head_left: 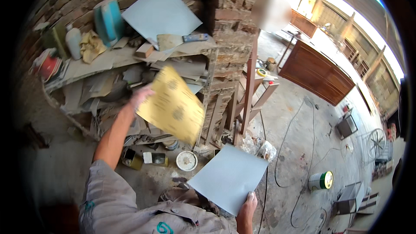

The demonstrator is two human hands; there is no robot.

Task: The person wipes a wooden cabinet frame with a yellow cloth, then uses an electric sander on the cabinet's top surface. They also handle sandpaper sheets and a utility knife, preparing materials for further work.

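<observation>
My left hand (142, 96) reaches out toward the shelf and grips the edge of a yellow sandpaper sheet (173, 106), its printed backing facing me. The sheet hangs tilted in front of the shelf's lower level. Down by my body, my right hand (248, 207) pinches the lower right corner of a grey sandpaper sheet (229, 175). Another large grey sheet (162, 13) leans on top of the cluttered shelf (104, 65). Before it lie a wide scraper blade (169, 41), a blue tool (195, 37) and a small wooden block (144, 50).
A white bottle (73, 42), a turquoise container (108, 21) and crumpled paper (92, 47) crowd the shelf's left. Below stand tins and a white-lidded tub (186, 160). Cables (277, 173) trail across the floor near a paint bucket (320, 181). Farther off stands a brown wooden cabinet (316, 71).
</observation>
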